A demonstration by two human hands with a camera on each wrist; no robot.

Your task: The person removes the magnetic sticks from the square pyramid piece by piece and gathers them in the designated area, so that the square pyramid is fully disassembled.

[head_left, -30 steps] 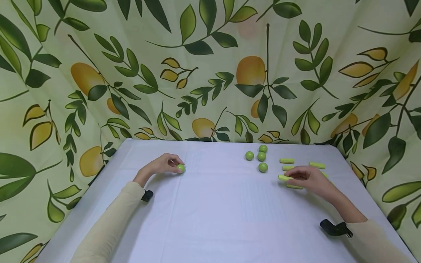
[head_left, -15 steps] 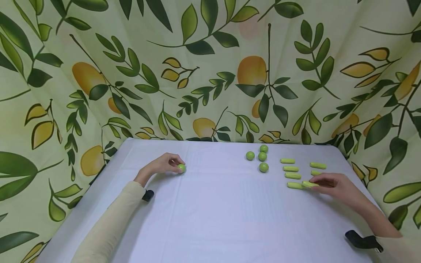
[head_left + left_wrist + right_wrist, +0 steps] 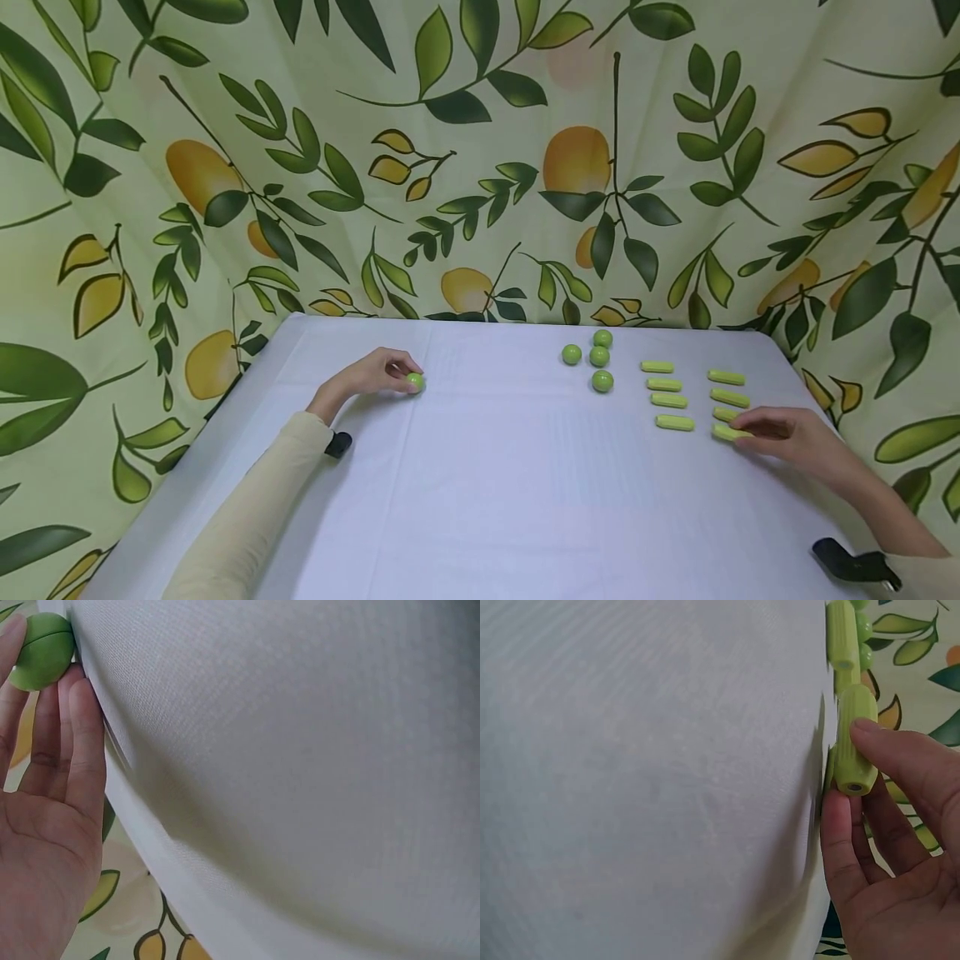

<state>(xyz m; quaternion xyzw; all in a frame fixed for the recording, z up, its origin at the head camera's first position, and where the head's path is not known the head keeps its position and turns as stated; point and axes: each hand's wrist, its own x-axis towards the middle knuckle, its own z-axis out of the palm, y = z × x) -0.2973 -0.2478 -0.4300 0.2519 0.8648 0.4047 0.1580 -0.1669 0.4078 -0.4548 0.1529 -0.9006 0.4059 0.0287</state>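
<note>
My left hand (image 3: 372,372) pinches a glossy green ball (image 3: 416,382) on the left half of the white table; the left wrist view shows a seam line around the ball (image 3: 45,649). At the right, my right hand (image 3: 787,435) holds a short light-green rod (image 3: 727,432) between thumb and fingers, right at the tabletop. Up close, that ribbed rod (image 3: 855,742) has a small dark round spot in its end. It is the nearest rod of a right-hand column, with the rod (image 3: 724,413) just behind it partly hidden by my fingers.
Several matching rods (image 3: 669,401) lie in a column left of the right hand. Farther left, several green balls (image 3: 599,357) are grouped near the back. The white-covered table (image 3: 480,483) ends at a hanging leaf-and-fruit patterned cloth (image 3: 465,208).
The right hand has carried its rod rightward from the left column to the near end of the right column. My left hand stays put, pinching the ball.
</note>
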